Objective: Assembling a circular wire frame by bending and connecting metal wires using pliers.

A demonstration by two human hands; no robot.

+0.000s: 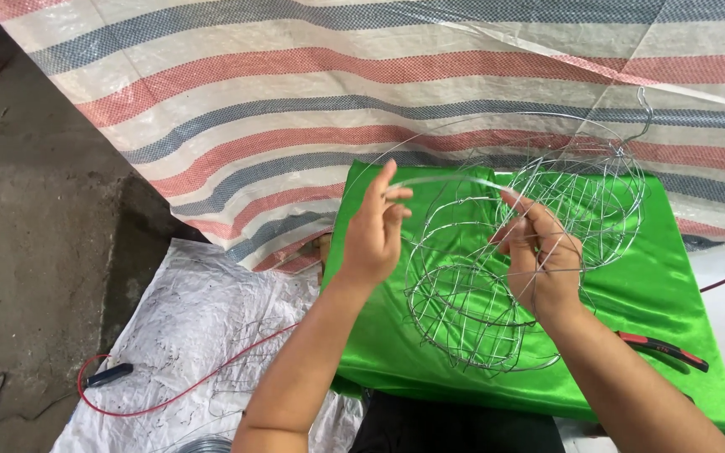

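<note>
Far left, on the concrete floor (27, 218), a white plastic sheet (186, 310) carries a red cable (169, 401) ending in a dark plug-like piece (109, 373), with a coil of thin wire (203, 443) at the lower edge. The left hand (375, 231) is raised above the green satin cloth (665, 294) covering the bench; its grip is nearly closed, thumb and fingertips pressed together on a pale flat strip (446, 179) (other fingers loosely curled). The strip runs rightward to the right hand (543, 256), whose grip pinches its far end between thumb and forefinger while the remaining fingers curl about the bars of the wire frame (505, 252). The frame, a cage of silvery rings and ribs, is held between both hands just above the cloth, its large hoop extending up to the right. Red-handled pliers (665, 348) lie on the cloth beside the right forearm. A striped woven tarpaulin (295, 84) lies behind.
</note>
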